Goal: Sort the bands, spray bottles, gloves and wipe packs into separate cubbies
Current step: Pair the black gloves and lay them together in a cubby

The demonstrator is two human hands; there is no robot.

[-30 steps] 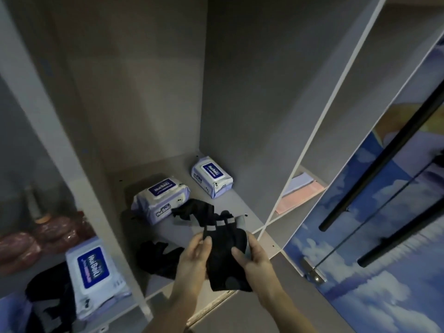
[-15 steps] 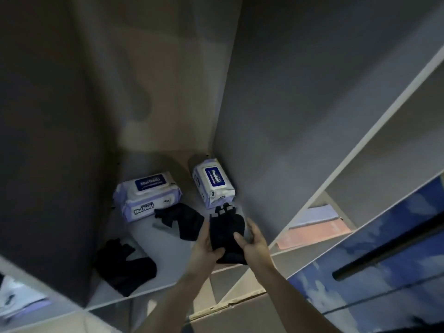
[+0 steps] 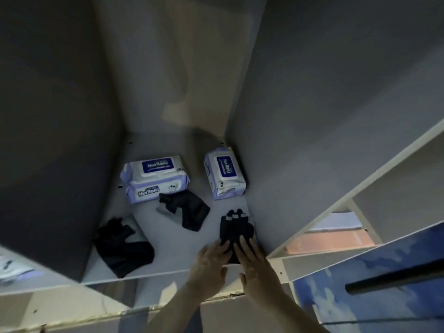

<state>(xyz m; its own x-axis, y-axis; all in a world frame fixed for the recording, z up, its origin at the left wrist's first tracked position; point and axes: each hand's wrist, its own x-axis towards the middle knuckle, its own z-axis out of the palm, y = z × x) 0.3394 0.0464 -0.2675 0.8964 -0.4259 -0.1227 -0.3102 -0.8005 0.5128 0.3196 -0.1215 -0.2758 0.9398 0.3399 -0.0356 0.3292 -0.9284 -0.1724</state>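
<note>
Head view: both hands, left [image 3: 209,259] and right [image 3: 255,263], have set the glove [image 3: 236,228] down, lower centre. Fingers lie straight on it, no longer gripping. Wipe packs [image 3: 155,177] share this cubby [image 3: 134,276]; sorting appears unfinished.

A grey cubby shelf [image 3: 168,227] carries everything. At its front right corner lies a black fabric glove [image 3: 236,227] with grey finger bands; the left hand [image 3: 209,263] and right hand [image 3: 254,265] rest straight fingers [image 3: 242,246] on its near end. Behind that glove stands a white-and-purple wipe pack [image 3: 224,174], with a second, larger pack [image 3: 155,179] to its left. Two more black gloves lie left of it, one mid-shelf [image 3: 187,211], one at the front left [image 3: 122,248].
</note>
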